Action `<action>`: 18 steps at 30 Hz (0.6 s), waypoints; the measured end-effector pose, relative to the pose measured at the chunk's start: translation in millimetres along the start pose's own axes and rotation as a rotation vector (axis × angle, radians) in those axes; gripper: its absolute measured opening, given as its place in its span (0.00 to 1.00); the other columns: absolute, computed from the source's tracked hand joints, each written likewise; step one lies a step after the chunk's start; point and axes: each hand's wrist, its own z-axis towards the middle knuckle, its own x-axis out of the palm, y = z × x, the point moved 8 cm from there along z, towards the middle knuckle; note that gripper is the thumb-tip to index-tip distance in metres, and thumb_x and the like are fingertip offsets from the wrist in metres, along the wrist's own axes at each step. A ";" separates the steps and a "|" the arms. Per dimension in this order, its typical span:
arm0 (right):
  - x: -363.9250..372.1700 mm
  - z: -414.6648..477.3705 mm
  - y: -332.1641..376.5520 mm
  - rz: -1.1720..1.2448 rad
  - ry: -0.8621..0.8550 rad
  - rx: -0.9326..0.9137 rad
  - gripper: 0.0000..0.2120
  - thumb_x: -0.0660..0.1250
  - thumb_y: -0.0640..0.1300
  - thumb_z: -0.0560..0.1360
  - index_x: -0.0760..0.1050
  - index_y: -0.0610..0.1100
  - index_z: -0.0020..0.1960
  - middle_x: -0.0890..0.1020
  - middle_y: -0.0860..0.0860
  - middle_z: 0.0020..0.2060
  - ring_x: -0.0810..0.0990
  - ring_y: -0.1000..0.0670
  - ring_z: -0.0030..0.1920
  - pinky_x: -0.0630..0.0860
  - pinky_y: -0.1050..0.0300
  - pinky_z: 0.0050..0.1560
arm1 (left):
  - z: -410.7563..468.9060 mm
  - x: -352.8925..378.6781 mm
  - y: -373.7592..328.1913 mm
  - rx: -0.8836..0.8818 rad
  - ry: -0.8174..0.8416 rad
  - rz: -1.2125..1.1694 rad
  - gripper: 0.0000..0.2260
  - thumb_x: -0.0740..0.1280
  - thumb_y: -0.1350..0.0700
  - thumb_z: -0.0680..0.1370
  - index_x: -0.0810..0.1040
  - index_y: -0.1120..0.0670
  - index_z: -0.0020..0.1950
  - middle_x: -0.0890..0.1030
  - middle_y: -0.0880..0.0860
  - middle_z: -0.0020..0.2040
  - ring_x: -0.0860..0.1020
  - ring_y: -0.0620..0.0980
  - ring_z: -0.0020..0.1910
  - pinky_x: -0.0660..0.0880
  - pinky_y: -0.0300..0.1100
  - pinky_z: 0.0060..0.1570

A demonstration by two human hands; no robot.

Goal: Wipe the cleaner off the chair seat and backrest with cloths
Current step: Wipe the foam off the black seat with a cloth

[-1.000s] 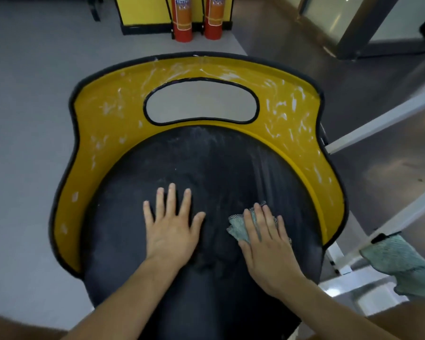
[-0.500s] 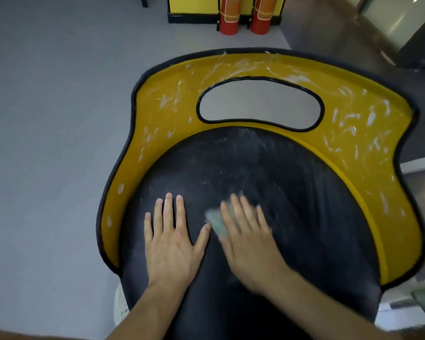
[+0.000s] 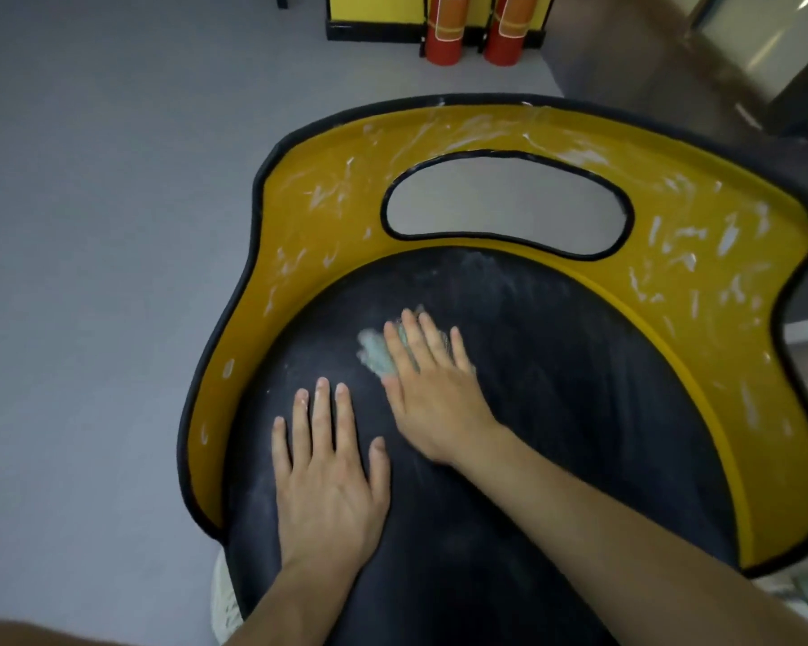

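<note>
**Cloth pressed flat on the black seat, backrest streaked with cleaner**

The pale green cloth (image 3: 373,352) lies on the black chair seat (image 3: 556,412), a little left of the seat's middle and toward its far half. It is blurred, and most of it is hidden under my right grip (image 3: 432,398). Only its left edge shows beside my forefinger. That grip is apart: the fingers lie straight and flat on top of the cloth, pressing it onto the seat rather than curling round it.

My left grip (image 3: 330,482) is also apart. It rests palm down on the bare seat, nearer to me and just left of the right one, with its fingers spread and pointing to the far side. It touches no cloth.

The seat shows faint grey smears, thickest at its far edge. Around it curves the yellow backrest (image 3: 327,198) with its black rim, and an oval handle opening (image 3: 509,207) sits at the far middle. White streaks of cleaner (image 3: 682,240) dot the yellow all round, densest on the right side and along the far top edge.

Beyond the chair is grey floor (image 3: 89,226). At the far edge two red fire extinguishers (image 3: 444,35) stand side by side against a yellow cabinet (image 3: 374,11) with a black base.
</note>
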 end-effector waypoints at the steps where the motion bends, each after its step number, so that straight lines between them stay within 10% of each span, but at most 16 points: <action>1: 2.6 -31.7 3.7 -0.009 0.003 -0.059 0.29 0.44 0.54 0.85 0.45 0.45 0.83 0.47 0.45 0.82 0.42 0.45 0.81 0.45 0.37 0.79 | 0.3 -0.4 -0.3 0.000 -0.008 -0.004 0.31 0.51 0.43 0.81 0.60 0.58 0.81 0.59 0.58 0.81 0.55 0.57 0.81 0.53 0.59 0.78; 5: 8.5 -100.4 -37.2 -0.065 0.034 -0.174 0.29 0.48 0.55 0.84 0.51 0.48 0.82 0.52 0.49 0.82 0.48 0.48 0.81 0.48 0.41 0.77 | 4.3 -1.9 -2.0 -0.006 -0.037 -0.022 0.32 0.52 0.42 0.80 0.65 0.58 0.79 0.64 0.58 0.79 0.59 0.58 0.79 0.57 0.61 0.76; 12: -19.5 8.2 -168.3 0.031 -0.048 0.529 0.29 0.40 0.54 0.85 0.40 0.47 0.82 0.42 0.47 0.82 0.37 0.45 0.81 0.39 0.37 0.78 | 45.6 4.0 -8.0 0.093 -0.005 0.041 0.32 0.48 0.37 0.81 0.60 0.52 0.81 0.59 0.56 0.81 0.53 0.57 0.81 0.50 0.60 0.78; 18: -6.9 43.2 -12.6 0.030 -0.032 0.063 0.30 0.41 0.55 0.84 0.40 0.46 0.82 0.41 0.46 0.82 0.36 0.45 0.80 0.38 0.38 0.78 | 76.4 8.9 -10.8 0.075 -0.015 0.037 0.31 0.45 0.37 0.82 0.57 0.49 0.82 0.56 0.55 0.82 0.51 0.56 0.82 0.47 0.60 0.78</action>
